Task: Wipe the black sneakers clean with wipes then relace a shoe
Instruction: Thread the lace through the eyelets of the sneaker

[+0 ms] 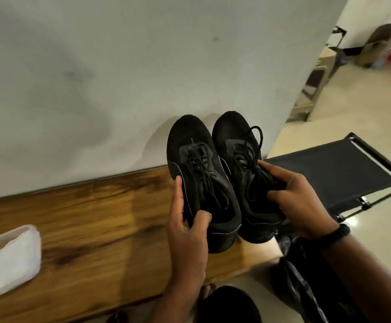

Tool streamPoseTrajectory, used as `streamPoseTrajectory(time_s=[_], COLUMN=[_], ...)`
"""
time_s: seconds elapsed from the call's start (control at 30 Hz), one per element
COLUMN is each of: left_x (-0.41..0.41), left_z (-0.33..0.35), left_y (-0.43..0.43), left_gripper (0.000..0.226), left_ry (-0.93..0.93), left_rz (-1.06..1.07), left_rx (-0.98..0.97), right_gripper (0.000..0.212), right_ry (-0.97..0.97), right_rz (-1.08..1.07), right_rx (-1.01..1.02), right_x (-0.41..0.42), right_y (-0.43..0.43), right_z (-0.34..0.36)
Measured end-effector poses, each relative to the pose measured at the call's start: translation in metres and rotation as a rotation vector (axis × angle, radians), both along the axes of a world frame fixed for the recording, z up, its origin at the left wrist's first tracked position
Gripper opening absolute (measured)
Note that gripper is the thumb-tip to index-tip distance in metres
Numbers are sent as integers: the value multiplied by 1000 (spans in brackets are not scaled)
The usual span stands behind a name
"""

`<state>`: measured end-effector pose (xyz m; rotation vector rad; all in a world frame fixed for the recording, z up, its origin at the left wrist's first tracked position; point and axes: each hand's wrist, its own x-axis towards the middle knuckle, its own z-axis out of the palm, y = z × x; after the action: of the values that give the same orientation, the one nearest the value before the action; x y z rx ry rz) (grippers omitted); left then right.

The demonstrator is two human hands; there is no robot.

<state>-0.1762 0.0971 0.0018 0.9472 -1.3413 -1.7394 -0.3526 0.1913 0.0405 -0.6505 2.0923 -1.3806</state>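
Both hands (236,213) grip black sneakers (222,180), seemingly above bench (85,206).

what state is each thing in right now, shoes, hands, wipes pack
left sneaker: laced, held up, toe toward the wall
right sneaker: laced, a loose loop lying over the toe, held up
left hand: gripping the left sneaker's side
right hand: gripping the right sneaker near its collar
wipes pack: lying on the wooden bench, untouched
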Motion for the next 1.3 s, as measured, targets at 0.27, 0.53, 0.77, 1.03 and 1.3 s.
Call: streamPoseTrajectory(time_s=[0.27, 0.53, 0.77, 1.03, 1.3], left_x=[-112, -208, -248, -260, -264], left_z=[-19, -57, -94, -119, -123], left_y=[60, 86, 94, 97, 97], left_gripper=[87, 90, 89, 88, 83], left_ry=[-57, -264, -339, -418, -444], left_rz=[-232, -411, -508, -549, -538], left_rx=[-2, -5, -38, -15, -14], right_gripper=[79, 75, 72, 68, 62], right_ry=[-42, -70, -108, -95, -47], right_rz=[-167, -197, -184, -126, -59], right_rx=[-1, 88, 141, 214, 326], right_x=[-107, -199, -242, -267, -276], right_y=[87, 128, 137, 137, 126], right_z=[-19, -79, -118, -135, -135])
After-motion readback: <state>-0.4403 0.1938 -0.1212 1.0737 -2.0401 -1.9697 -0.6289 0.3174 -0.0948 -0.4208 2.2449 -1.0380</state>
